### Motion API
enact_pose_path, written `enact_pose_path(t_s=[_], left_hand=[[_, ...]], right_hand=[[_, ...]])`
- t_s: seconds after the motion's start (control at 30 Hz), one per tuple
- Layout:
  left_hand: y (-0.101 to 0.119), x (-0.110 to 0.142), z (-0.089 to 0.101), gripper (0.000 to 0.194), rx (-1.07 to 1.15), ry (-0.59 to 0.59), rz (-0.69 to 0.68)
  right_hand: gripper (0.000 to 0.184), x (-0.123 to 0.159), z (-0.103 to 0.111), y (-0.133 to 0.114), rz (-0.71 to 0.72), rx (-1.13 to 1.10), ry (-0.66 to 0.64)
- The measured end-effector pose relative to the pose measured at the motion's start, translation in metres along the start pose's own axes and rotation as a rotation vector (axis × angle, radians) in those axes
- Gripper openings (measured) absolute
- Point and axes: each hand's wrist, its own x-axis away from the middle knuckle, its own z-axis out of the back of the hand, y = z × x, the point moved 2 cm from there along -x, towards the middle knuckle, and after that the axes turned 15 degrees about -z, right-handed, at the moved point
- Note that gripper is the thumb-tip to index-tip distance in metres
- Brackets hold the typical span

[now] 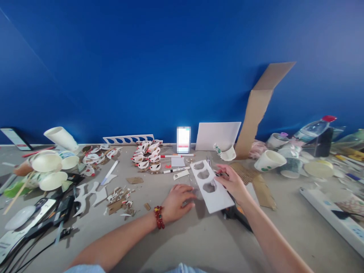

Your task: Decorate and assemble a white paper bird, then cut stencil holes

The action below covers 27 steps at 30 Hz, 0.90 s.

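My right hand point(231, 182) pinches the right edge of a white foam board point(217, 196). Several rounded holes are cut through its upper part, and it slants over the table with a shadow under its left side. Some of the fingers' contact is hidden. My left hand point(179, 203), with a red bead bracelet at the wrist, lies to the left of the board. Its fingers are apart and hold nothing. Beyond it lie a black-and-white marker point(176, 170) and a small white cut piece point(181, 174).
White bird-shaped cutouts point(146, 157) cluster at the back, near a lit phone point(183, 140). Scraps point(122, 199) lie left. A cardboard strip point(254, 113) leans on the blue wall. Paper cups point(270, 160) and a power strip point(332, 220) stand right. A dark tool point(239, 218) lies partly under the board.
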Motion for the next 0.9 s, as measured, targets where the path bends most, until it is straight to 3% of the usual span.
enact_pose_path(t_s=[0.17, 0.3, 0.4, 0.53, 0.73, 0.9], left_hand=[[-0.002, -0.006, 0.014, 0.017, 0.168, 0.155, 0.109], [0.003, -0.007, 0.022, 0.034, 0.526, 0.222, 0.274], [0.009, -0.003, 0.024, 0.042, 0.763, 0.244, 0.345], [0.018, 0.009, 0.039, 0.04, 0.711, 0.342, 0.4], [0.029, 0.034, 0.072, 0.035, 0.568, 0.42, 0.526], [0.031, 0.047, 0.078, 0.035, 0.538, 0.418, 0.592]], right_hand=[[0.044, 0.004, -0.001, -0.004, -0.101, -0.197, -0.124], [0.047, 0.02, -0.019, -0.012, 0.025, -0.285, -0.068], [0.045, 0.04, -0.039, -0.022, 0.124, -0.333, -0.098], [0.041, 0.065, -0.056, -0.031, 0.116, -0.365, -0.183], [0.039, 0.095, -0.075, -0.026, -0.049, -0.425, -0.503], [0.035, 0.106, -0.086, -0.022, -0.073, -0.455, -0.53]])
